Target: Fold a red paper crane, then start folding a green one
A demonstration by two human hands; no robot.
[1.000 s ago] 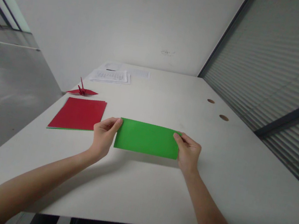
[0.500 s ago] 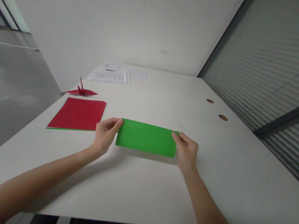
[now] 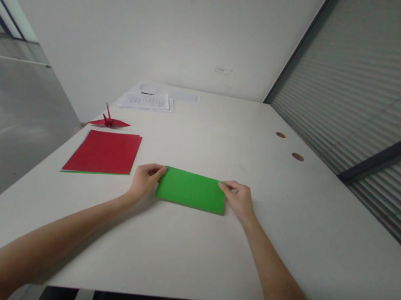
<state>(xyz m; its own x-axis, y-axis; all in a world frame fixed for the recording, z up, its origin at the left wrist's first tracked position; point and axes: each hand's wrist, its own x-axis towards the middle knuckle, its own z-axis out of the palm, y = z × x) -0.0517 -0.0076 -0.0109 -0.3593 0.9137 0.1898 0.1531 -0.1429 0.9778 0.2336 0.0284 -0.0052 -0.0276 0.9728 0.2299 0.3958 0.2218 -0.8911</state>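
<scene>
A folded green paper (image 3: pixel 191 189) lies flat on the white table (image 3: pixel 183 250) in front of me. My left hand (image 3: pixel 145 180) pinches its far left corner, fingers closed on the edge. At the far right corner my right hand (image 3: pixel 238 199) grips the paper the same way, thumb and fingers pressed on it. Both forearms reach in from the near edge of the table.
A stack of red paper sheets (image 3: pixel 104 152) lies left of the green paper, with a red paper crane (image 3: pixel 109 120) behind it. Printed white sheets (image 3: pixel 147 101) sit at the far end by the wall. Two round holes (image 3: pixel 288 145) mark the table at right, beside slatted blinds (image 3: pixel 378 109).
The green paper, held raised and facing me before, has been lowered flat onto the table. Both hands came down and slightly inward with it, still holding its far corners.
</scene>
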